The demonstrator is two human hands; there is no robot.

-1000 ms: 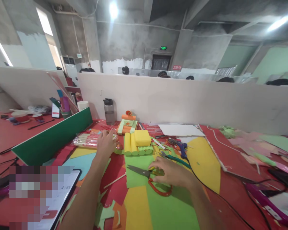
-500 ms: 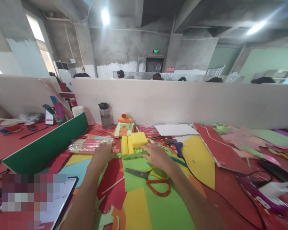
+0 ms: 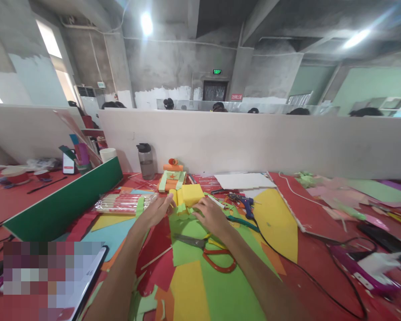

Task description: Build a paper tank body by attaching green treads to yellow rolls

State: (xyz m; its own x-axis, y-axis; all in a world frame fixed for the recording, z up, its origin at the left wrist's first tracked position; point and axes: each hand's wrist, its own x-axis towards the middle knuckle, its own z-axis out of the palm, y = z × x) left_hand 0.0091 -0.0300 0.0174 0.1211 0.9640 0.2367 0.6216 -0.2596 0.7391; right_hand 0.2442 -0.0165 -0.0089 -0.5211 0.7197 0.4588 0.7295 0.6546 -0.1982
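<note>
A yellow paper model, made of rolled tubes with a yellow block on top and a green strip base, sits tilted between my hands above the green sheet. My left hand grips its left end and my right hand grips its right side. Red-handled scissors lie on the green sheet just below my right hand. A second paper model, orange and green with a red star, stands behind.
A pack of sticks lies left of the model. A water bottle stands by the white partition. A blue glue gun, yellow sheet, red board, green divider, tablet.
My right hand left the scissors and moved up to the yellow model. Both hands have closed on the model and tilted it up off the green sheet.
</note>
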